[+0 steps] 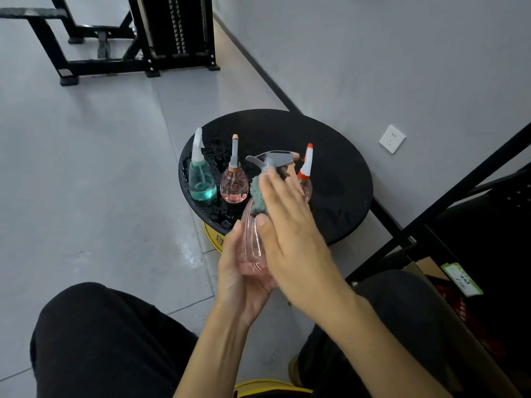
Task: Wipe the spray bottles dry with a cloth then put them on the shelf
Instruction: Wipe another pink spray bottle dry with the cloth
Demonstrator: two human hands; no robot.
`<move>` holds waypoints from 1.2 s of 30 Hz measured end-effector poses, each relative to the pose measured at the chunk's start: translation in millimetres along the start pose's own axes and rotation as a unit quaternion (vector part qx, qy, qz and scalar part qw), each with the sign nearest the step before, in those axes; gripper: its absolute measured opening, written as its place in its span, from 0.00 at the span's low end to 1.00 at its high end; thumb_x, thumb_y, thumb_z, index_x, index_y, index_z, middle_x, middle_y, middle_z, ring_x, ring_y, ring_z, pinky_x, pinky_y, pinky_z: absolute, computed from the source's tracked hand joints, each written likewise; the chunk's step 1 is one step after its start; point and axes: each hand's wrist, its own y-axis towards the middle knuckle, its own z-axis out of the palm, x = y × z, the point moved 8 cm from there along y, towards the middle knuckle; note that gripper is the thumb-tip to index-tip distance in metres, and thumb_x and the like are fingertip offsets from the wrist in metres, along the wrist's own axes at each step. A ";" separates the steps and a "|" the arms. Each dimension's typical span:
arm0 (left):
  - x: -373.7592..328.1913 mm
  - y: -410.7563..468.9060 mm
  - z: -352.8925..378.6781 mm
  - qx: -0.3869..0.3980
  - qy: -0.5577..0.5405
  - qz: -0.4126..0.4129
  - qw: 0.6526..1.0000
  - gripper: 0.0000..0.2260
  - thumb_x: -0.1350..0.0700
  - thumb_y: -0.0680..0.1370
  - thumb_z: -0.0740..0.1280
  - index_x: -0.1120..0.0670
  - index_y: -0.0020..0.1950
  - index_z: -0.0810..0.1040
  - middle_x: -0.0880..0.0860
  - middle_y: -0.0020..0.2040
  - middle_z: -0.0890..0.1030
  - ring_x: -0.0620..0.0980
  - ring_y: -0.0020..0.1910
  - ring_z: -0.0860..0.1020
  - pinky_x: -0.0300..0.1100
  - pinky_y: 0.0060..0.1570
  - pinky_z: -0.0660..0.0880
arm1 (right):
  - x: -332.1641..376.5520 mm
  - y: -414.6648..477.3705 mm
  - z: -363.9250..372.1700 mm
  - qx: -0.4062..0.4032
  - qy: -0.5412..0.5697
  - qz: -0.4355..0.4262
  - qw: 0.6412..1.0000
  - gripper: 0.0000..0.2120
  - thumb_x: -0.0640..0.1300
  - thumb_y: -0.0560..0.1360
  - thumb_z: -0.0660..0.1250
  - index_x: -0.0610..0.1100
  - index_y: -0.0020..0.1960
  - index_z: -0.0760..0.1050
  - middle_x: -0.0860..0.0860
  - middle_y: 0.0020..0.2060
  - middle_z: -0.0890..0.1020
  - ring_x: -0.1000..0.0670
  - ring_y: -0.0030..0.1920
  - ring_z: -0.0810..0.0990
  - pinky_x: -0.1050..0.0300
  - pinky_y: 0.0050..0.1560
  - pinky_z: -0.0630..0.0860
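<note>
My left hand (240, 278) grips a clear pink spray bottle (253, 248) by its base; its grey trigger head (271, 160) points away from me. My right hand (290, 225) presses a grey-green cloth (258, 196) against the bottle's upper side, the cloth mostly hidden under the palm. On the wet round black table (339, 179) stand three more bottles: a teal one with a white nozzle (201, 179), a small pink one with a grey nozzle (234, 182), and a pink one with an orange and white nozzle (306, 170), partly behind my right hand.
A black metal shelf frame (448, 196) stands at the right, with a cardboard box (431, 271) under it. A yellow base (214, 237) shows under the table. Black exercise equipment (138, 38) is at the back left. My knees are below.
</note>
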 end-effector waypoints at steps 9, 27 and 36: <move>-0.6 -0.6 -0.8 -0.003 0.003 -0.007 1.000 0.21 0.43 0.77 0.56 0.52 0.49 0.86 0.55 0.46 0.85 0.52 0.43 0.84 0.47 0.38 0.82 | -1.3 8.2 0.5 0.004 0.001 -0.016 1.000 0.23 0.47 0.83 0.48 0.51 0.78 0.52 0.60 0.77 0.49 0.59 0.76 0.39 0.60 0.74 0.41; 1.4 -0.8 0.0 0.000 0.023 -0.026 0.999 0.19 0.42 0.75 0.59 0.51 0.46 0.86 0.53 0.42 0.84 0.49 0.38 0.83 0.45 0.33 0.82 | -8.7 11.6 -10.4 0.006 0.056 -0.004 0.998 0.23 0.47 0.83 0.50 0.52 0.77 0.53 0.60 0.77 0.49 0.61 0.76 0.40 0.70 0.71 0.39; 1.1 -1.7 0.5 -0.017 -0.008 -0.012 1.000 0.21 0.43 0.80 0.55 0.49 0.51 0.86 0.54 0.54 0.84 0.50 0.52 0.83 0.46 0.48 0.81 | 6.4 -8.9 -1.0 -0.014 -0.026 -0.040 0.999 0.23 0.47 0.81 0.50 0.53 0.76 0.57 0.60 0.77 0.54 0.57 0.77 0.45 0.54 0.75 0.48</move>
